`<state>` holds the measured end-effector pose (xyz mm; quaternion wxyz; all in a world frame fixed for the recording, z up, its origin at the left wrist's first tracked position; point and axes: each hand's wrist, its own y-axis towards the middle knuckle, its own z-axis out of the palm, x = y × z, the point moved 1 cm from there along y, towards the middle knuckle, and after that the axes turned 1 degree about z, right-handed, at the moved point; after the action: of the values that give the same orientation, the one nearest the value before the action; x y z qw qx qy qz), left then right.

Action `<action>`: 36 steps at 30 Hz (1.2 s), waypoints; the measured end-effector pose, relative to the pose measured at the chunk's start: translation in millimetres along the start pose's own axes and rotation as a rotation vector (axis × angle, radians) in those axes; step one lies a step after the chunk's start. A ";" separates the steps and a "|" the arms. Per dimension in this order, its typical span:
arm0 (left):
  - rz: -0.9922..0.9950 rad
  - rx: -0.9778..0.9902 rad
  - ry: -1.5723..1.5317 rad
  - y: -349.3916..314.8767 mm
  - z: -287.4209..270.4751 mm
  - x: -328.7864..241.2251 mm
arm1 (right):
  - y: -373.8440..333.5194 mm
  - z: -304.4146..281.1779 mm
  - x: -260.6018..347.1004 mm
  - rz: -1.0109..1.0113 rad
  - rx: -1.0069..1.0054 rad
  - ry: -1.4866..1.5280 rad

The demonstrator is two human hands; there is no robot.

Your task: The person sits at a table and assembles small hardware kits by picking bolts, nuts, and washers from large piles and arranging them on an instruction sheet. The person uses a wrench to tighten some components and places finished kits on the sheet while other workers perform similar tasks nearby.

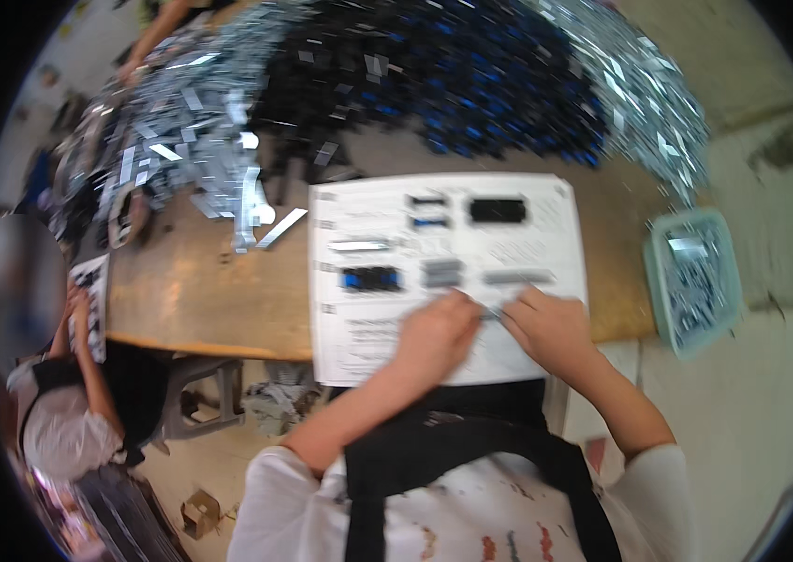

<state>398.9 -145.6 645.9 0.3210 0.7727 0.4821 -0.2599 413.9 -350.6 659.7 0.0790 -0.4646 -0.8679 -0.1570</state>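
Both my hands are closed and held close together above a white printed sheet (518, 361) at the table's near edge. Between the fingertips shows a small silver-grey strip (491, 314), blurred by motion. My left hand (439, 335) pinches its left end, and my right hand (551, 328) grips the right end. On the sheet's upper part appear a black rectangle (498, 211), a black-and-blue block (371, 279), a grey block (442, 273) and a long grey bar (518, 277). Whether these are printed or lie on the paper, I cannot tell.
Heaps of silver strips (200, 103), black pieces (322, 66) and blue-black pieces (509, 84) cover the far side of the wooden table (205, 290). A pale green bin (656, 272) of silver pieces stands at the right edge. A co-worker (69, 412) sits at left beside a grey stool (200, 375).
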 end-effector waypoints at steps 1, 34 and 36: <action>-0.017 0.002 0.021 -1.5 0.6 0.6 | -2.1 -0.3 0.6 0.017 0.050 -0.114; -0.486 -0.869 -1.440 -33.5 -205.8 224.0 | 364.8 152.6 190.8 0.502 0.072 0.610; -0.481 -0.898 -1.676 -37.9 -200.6 224.0 | 369.1 154.4 193.4 0.573 0.137 0.662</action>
<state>472.5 146.2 609.5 0.7617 0.0250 0.2967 -0.5755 614.6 45.6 643.0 0.4238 -0.6048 -0.6404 -0.2111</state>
